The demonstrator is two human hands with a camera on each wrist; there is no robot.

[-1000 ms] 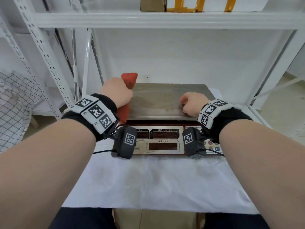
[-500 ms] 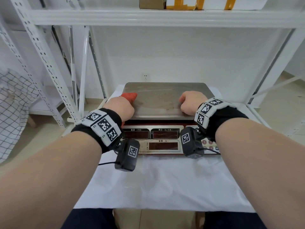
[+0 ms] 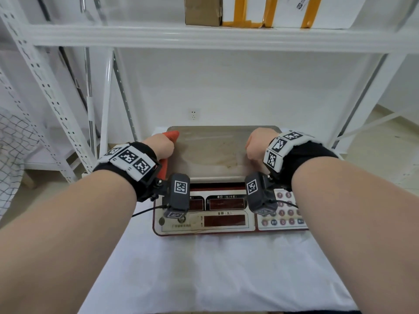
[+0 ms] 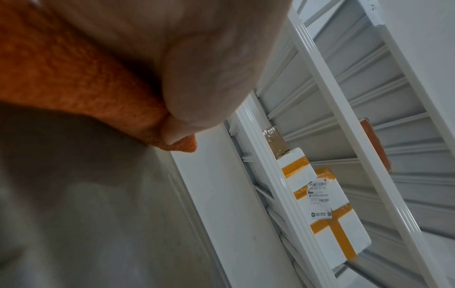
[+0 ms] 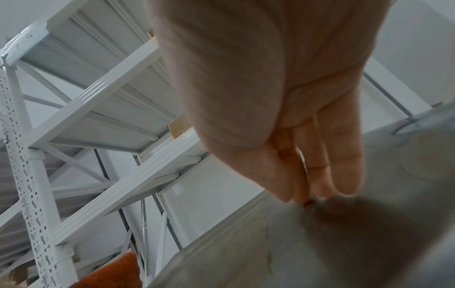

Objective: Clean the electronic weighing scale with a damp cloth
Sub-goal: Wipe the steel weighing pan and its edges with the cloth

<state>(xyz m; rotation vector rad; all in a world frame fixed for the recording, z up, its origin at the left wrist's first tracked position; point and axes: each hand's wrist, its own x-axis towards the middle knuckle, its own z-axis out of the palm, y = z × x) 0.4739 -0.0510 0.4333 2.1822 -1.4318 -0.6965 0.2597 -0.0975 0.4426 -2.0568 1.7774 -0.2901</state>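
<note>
Electronic scale (image 3: 229, 214) on a white-covered table (image 3: 215, 275) beneath white steel shelving (image 3: 204, 38); taped parcels (image 3: 292, 10) above; wall socket (image 3: 194, 114) behind. Left hand (image 3: 159, 145) clutches orange cloth (image 3: 172, 135) on steel pan's (image 3: 210, 152) left edge; right hand (image 3: 258, 143), fingers curled and empty, rests on the pan's right side.

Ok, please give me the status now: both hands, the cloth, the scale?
Left hand grips orange cloth at scale pan left edge. Right hand curled, fingertips on pan, holds nothing. Nothing in the way.

My left hand (image 3: 161, 145) is fisted, fingers curled tight; my right hand (image 3: 257, 143) rests, fingers (image 5: 344, 165) bent downward.
</note>
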